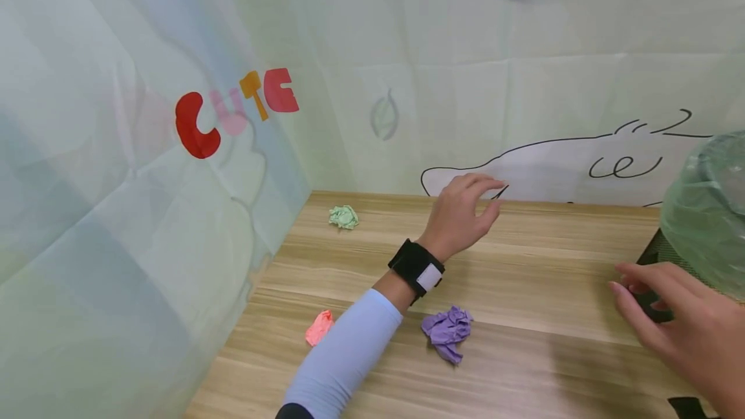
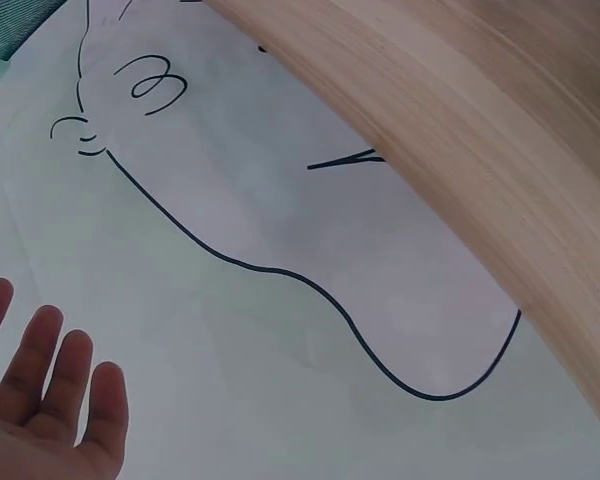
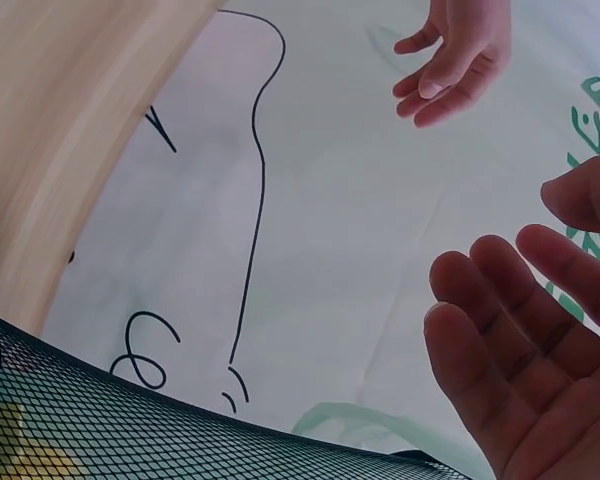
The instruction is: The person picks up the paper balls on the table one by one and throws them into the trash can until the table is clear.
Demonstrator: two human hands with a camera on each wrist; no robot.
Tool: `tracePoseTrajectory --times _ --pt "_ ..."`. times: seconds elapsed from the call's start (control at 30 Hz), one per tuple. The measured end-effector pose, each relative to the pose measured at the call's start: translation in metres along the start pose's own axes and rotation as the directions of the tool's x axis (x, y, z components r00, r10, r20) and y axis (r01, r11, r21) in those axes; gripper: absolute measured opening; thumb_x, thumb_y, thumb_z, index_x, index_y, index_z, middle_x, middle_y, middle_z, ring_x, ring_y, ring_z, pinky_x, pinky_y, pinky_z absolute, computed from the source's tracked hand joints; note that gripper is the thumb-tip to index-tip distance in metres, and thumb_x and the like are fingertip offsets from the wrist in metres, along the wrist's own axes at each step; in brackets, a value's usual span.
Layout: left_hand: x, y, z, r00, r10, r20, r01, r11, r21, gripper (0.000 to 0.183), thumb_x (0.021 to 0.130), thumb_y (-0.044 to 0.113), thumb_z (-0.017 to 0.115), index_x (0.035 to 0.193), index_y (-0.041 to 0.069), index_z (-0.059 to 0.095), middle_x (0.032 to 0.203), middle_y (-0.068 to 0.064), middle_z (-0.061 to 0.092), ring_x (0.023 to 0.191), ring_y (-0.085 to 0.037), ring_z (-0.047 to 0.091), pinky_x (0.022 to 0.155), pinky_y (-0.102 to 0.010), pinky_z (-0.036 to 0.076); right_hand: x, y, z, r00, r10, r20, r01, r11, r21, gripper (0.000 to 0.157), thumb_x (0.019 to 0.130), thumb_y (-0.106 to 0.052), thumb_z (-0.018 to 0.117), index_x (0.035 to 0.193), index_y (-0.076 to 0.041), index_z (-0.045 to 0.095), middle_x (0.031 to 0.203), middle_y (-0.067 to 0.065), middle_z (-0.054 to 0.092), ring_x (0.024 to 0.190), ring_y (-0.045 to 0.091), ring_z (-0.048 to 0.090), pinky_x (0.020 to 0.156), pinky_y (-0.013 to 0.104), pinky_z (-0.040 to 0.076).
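Note:
My left hand hovers over the far part of the wooden table, its fingers loosely bent and nothing between them. In the left wrist view, the fingers of this hand are spread apart. My right hand is held in front of the mesh bin at the right, relaxed and holding nothing. Three crumpled paper balls lie on the table: a green one at the back left, a pink-orange one beside the left sleeve, and a purple one nearer the front, below the left wrist.
The dark mesh bin has a green plastic bag over its rim. Something yellow shows through the mesh. A printed cloth hangs behind and to the left of the table.

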State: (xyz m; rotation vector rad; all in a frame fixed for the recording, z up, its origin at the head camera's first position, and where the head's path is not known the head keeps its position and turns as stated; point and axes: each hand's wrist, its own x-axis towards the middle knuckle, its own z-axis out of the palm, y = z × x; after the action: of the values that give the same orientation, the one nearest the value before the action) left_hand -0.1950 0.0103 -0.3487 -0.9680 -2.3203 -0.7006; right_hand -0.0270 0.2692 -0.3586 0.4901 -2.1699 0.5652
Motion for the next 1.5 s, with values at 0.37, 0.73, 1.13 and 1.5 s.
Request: tracePoseTrajectory --times 0.37,0.73,1.13,1.5 --pt "-0.013 -0.026 -0.007 0.998 -0.06 0.003 0.06 0.997 0.053 0.027 0.093 0.017 0.068 0.12 0.013 0.074 0.122 -0.003 0.068 0.114 -0.02 0.062 0.096 -0.028 0.047 -0.005 -0.004 0.005 0.997 -0.037 0.066 0.039 0.999 -0.037 0.055 0.1 -0.054 0.046 0.097 -0.008 0.076 0.08 -0.005 0.066 0.061 -0.005 0.047 0.054 0.015 0.041" --pt "-0.024 -0.048 -0.011 0.988 -0.15 0.025 0.148 0.986 0.075 0.028 0.096 0.021 0.067 0.121 0.012 0.073 0.124 -0.004 0.067 0.118 -0.019 0.06 0.098 -0.031 0.047 -0.006 -0.006 0.013 0.995 -0.045 0.089 0.048 0.998 -0.039 0.055 0.099 -0.055 0.046 0.1 -0.009 0.076 0.086 -0.003 0.069 0.059 0.006 0.056 0.05 0.022 0.043" --pt "-0.037 -0.078 -0.02 0.944 -0.319 0.087 0.312 0.947 0.079 0.032 0.097 0.021 0.064 0.127 0.013 0.07 0.13 -0.007 0.064 0.123 -0.026 0.056 0.098 -0.04 0.049 -0.006 -0.011 0.024 0.993 -0.067 0.097 0.073 0.996 -0.055 0.059 0.101 -0.059 0.044 0.105 -0.009 0.075 0.087 0.001 0.071 0.054 0.015 0.059 0.042 0.026 0.042" --pt "-0.052 -0.104 -0.024 0.893 -0.435 0.116 0.42 0.898 0.129 0.036 0.098 0.025 0.062 0.131 0.011 0.068 0.132 -0.009 0.062 0.124 -0.03 0.054 0.103 -0.042 0.043 -0.012 -0.01 0.028 0.991 -0.072 0.112 0.077 0.996 -0.037 0.057 0.101 -0.057 0.045 0.108 -0.009 0.074 0.089 0.002 0.072 0.055 0.016 0.061 0.042 0.027 0.043"
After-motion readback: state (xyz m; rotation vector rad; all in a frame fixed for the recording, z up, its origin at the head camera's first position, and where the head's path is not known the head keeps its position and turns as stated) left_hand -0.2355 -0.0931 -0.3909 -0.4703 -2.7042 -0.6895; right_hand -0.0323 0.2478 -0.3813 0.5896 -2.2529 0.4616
